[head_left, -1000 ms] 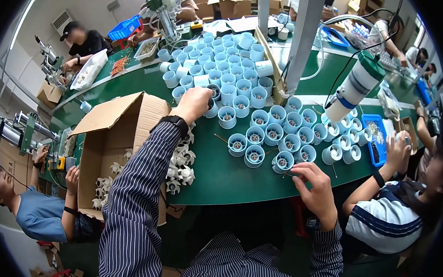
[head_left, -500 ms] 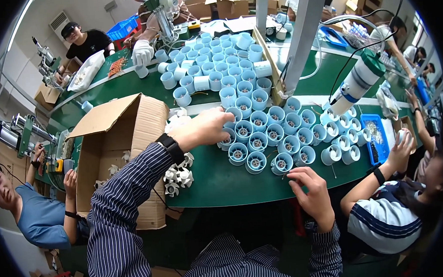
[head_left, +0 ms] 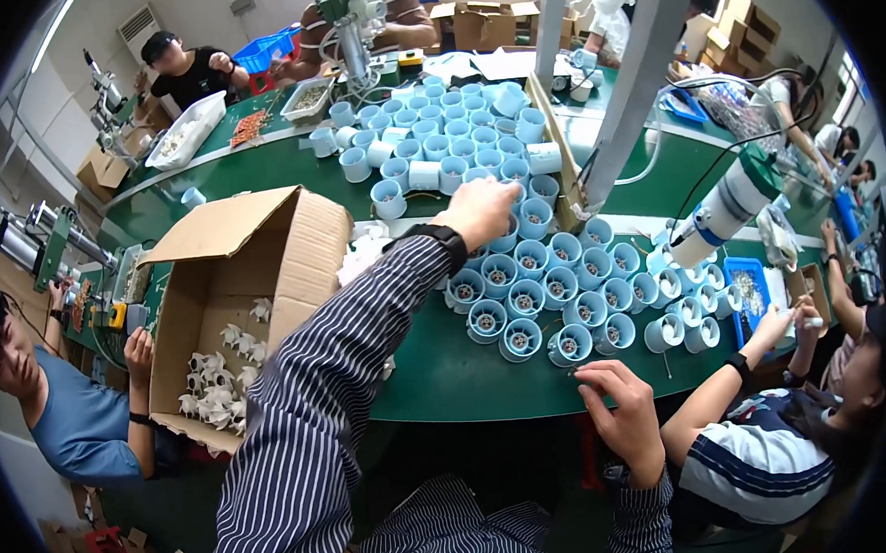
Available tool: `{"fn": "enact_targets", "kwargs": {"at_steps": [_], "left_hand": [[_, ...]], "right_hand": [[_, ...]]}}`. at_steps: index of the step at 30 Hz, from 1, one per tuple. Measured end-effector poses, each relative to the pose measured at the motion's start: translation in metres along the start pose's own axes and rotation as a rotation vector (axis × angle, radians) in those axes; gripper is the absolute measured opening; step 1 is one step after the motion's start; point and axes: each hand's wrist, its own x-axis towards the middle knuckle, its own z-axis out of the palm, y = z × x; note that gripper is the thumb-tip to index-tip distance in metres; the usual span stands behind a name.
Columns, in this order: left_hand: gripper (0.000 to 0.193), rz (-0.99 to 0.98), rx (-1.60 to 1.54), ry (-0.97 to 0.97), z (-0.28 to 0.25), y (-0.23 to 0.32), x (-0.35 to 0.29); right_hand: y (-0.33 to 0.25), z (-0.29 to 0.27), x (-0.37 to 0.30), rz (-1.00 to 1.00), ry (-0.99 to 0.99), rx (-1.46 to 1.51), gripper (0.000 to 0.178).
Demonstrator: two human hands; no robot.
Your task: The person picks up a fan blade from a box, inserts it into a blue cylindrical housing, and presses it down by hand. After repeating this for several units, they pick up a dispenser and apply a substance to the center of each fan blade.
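Note:
Many light-blue plastic cups [head_left: 523, 297] with small metal and wire parts inside stand upright on the green table, close together. My left hand [head_left: 482, 212] reaches across the near cups, fingers curled together at the rims farther back; its fingertips are partly hidden, so what they grip does not show. My right hand [head_left: 622, 412] hovers at the table's front edge, thumb and forefinger apart, close to a cup [head_left: 570, 345] in the front row. By the fingertips is a thin dark bit, too small to name.
An open cardboard box [head_left: 307, 254] holding white finned plastic parts [head_left: 213, 389] stands at the left. A hanging white-green cylindrical tool [head_left: 725, 207] and a metal post [head_left: 634, 96] rise at the right. A blue tray [head_left: 747, 286] lies farther right. Co-workers sit around the table.
My left hand has moved right and farther away over the cups. My right hand stays nearly in place. The view has shifted, showing more white parts in the box.

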Motion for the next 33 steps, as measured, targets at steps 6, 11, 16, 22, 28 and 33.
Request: {"fn": "enact_targets", "kwargs": {"at_steps": [6, 11, 16, 22, 28, 33], "left_hand": [[0.032, 0.009, -0.082, 0.198, 0.017, 0.020, 0.011], [0.024, 0.249, -0.031, 0.172, 0.003, 0.019, 0.002], [0.024, 0.371, 0.080, 0.009, 0.012, 0.015, 0.017], [0.032, 0.379, 0.022, 0.088, -0.002, -0.017, 0.005], [0.036, 0.245, -0.259, 0.130, -0.028, -0.033, -0.002], [0.033, 0.270, -0.354, 0.244, -0.028, -0.037, -0.015]], "right_hand": [[-0.003, -0.009, -0.015, 0.134, 0.020, 0.005, 0.016], [0.009, -0.003, -0.015, 0.093, -0.014, 0.010, 0.016], [0.005, 0.000, -0.019, 0.108, -0.007, 0.015, 0.016], [0.002, -0.006, -0.023, 0.078, 0.005, 0.018, 0.016], [0.008, -0.010, -0.033, 0.102, -0.001, 0.000, 0.016], [0.008, -0.006, -0.030, 0.065, -0.016, 0.021, 0.016]]}}
